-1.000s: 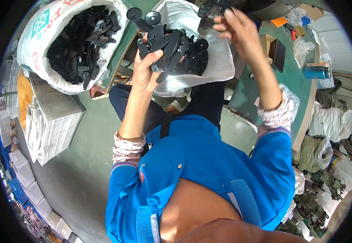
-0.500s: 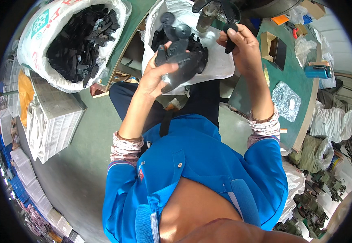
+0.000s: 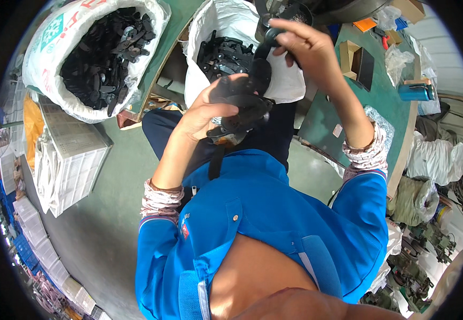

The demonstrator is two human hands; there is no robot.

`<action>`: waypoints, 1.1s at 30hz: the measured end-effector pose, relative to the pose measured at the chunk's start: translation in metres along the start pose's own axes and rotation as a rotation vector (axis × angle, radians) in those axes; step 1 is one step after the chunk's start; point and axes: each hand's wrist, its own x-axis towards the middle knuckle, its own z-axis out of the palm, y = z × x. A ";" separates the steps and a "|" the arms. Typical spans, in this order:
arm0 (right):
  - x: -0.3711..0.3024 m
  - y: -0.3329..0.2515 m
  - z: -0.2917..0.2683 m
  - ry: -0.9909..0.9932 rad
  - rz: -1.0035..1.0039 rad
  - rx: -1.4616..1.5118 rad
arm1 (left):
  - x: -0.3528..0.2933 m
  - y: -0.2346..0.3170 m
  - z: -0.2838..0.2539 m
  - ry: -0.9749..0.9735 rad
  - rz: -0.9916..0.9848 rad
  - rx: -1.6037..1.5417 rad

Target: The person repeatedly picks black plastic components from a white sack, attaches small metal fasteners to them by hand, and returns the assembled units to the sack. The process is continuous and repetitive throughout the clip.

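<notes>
My left hand (image 3: pixel 202 109) is closed round a bunch of flat black parts with rounded ends (image 3: pixel 245 113), held above my lap. Up and to the right, my right hand (image 3: pixel 311 50) pinches a black part with a round end (image 3: pixel 275 36), its index finger stretched along the top. That part is partly hidden by the fingers, and blur smears the pieces between my hands. Beneath both hands, an open white sack (image 3: pixel 290 85) holds a heap of similar black parts (image 3: pixel 223 56).
Dark machinery (image 3: pixel 348 9) stands just beyond my right hand. A larger white sack (image 3: pixel 42 64) full of black parts sits at the left. On the green table (image 3: pixel 327 125) at the right are an open small box (image 3: pixel 348 58) and a blue bottle (image 3: pixel 415 92). A white crate (image 3: pixel 74 170) stands lower left.
My right hand has moved left and turned its fingers leftward, toward the bunch. My left hand has lowered slightly with the black parts, uncovering more of the heap in the middle sack.
</notes>
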 end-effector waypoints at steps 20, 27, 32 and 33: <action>0.082 -0.019 -0.029 0.101 0.313 0.352 | 0.013 0.010 -0.003 0.095 0.076 -0.050; 0.013 0.009 -0.009 -0.024 0.249 -0.059 | 0.016 0.010 -0.002 0.114 0.093 -0.027; -0.008 0.036 0.005 -0.059 0.165 0.072 | 0.021 0.009 0.012 0.083 0.040 -0.051; -0.004 0.031 0.003 0.006 0.188 0.166 | 0.020 0.009 0.013 0.070 0.029 -0.059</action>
